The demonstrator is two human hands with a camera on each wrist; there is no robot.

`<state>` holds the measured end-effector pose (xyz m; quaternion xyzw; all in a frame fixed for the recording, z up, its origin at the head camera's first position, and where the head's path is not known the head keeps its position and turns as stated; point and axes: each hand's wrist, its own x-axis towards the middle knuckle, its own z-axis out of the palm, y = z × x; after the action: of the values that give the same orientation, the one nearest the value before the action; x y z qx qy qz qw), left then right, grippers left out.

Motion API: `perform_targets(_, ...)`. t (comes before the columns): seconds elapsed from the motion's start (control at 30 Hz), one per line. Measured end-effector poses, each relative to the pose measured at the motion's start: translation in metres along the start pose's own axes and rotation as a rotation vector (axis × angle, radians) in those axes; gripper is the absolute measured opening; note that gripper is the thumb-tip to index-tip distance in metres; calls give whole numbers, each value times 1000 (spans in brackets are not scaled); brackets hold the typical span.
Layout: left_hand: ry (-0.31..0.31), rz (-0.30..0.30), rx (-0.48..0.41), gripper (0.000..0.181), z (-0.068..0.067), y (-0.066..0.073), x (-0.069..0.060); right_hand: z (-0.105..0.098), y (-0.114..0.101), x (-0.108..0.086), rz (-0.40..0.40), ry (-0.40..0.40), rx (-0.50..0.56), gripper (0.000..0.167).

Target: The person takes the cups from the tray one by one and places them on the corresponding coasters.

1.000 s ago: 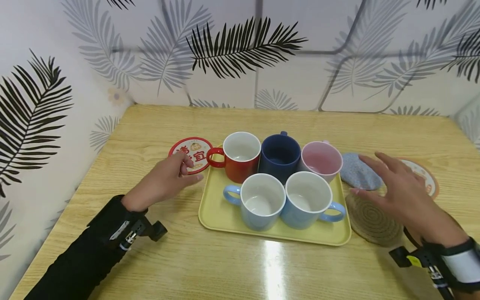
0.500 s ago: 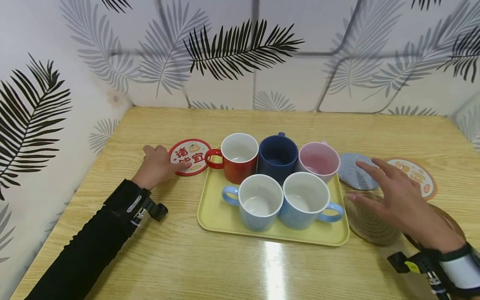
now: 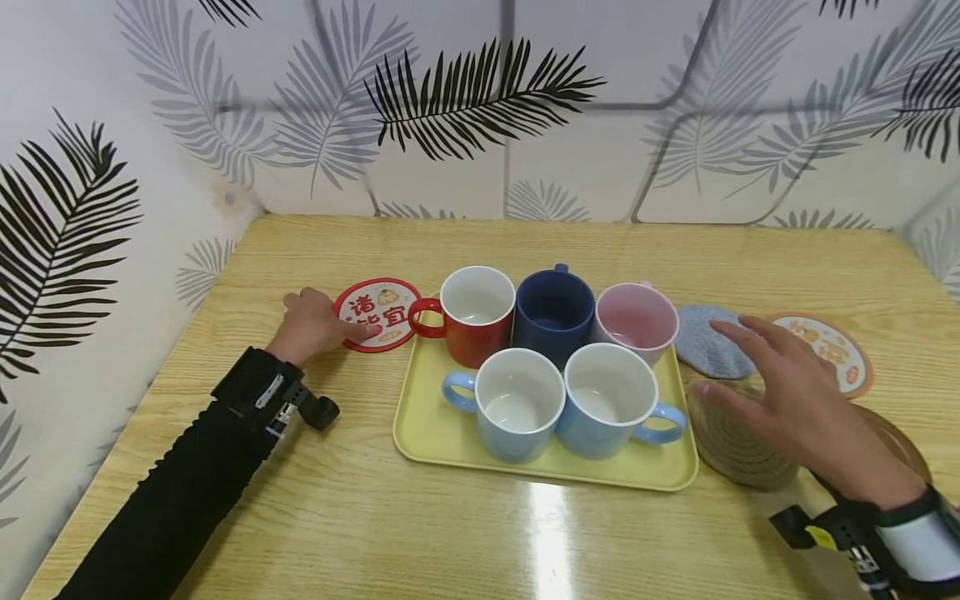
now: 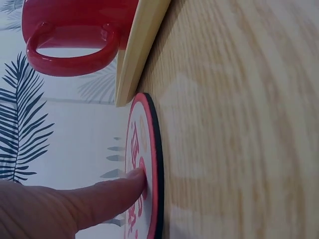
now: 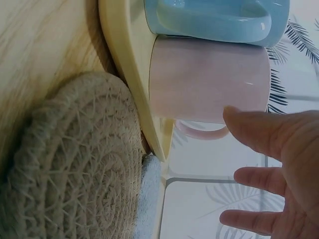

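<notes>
Beyond both hands, a white wall covering (image 3: 465, 196) with black and grey leaf prints. Beneath them, a pale wood-grain table (image 3: 337, 517). Between them, a yellow rectangular tray (image 3: 427, 433) with rounded corners. At the tray's left, the left hand (image 3: 309, 327), thumb laid on top, other fingertips hidden; whether pinching, impossible to tell. At the tray's right, the right hand (image 3: 798, 396), fingers and thumb spread, nothing held. On the tray, upright: nearest the left hand, a glossy red mug (image 3: 477, 329), white inside; midway, a navy mug (image 3: 555, 325); nearest the right hand, a pale pink mug (image 3: 636, 325); closer to the wearer, two light-blue mugs (image 3: 520, 412). Below the right hand, a brown braided round coaster (image 3: 738, 446); just past its fingers, a blue-grey fuzzy round coaster (image 3: 707, 342) and an orange-rimmed printed coaster (image 3: 842, 354). Under the left thumb, flat on the table, a red-rimmed white round coaster (image 3: 384, 310) with red lettering.
</notes>
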<state>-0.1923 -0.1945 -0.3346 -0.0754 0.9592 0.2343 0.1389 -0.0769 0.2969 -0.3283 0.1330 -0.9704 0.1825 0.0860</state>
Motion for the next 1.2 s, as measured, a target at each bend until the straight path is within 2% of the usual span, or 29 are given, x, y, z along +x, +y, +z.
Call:
perform_targets(0.1, 26, 0, -47, 75, 1, 0, -1, 1, 1, 0, -30, 51, 2, 65)
perform_targets(0.27, 64, -7, -189, 71, 4, 0, -4, 3, 2, -1, -97, 140, -1, 57)
perform_targets(0.5, 88, 5, -311, 65, 7, -4, -3, 3, -1, 0, -88, 139, -7, 57)
perform_targets(0.63, 93, 14, -400, 54, 6, -7, -4, 2, -4, 1, -99, 161, 4, 55)
perform_targets(0.77, 152, 31, -493, 46, 2, -7, -9, 1, -7, 2, -102, 198, 27, 54)
perform_targets(1.0, 275, 21, -747, 50, -7, 3, -20, -4, -15, 2, -39, 244, 38, 50)
perform_targets(1.1, 282, 47, -858, 52, -11, 10, -28, -5, -20, 3, -25, 280, 57, 46)
perform_targets(1.2, 254, 93, -935, 53, -13, 21, -39, -7, -24, 3, -13, 318, 80, 42)
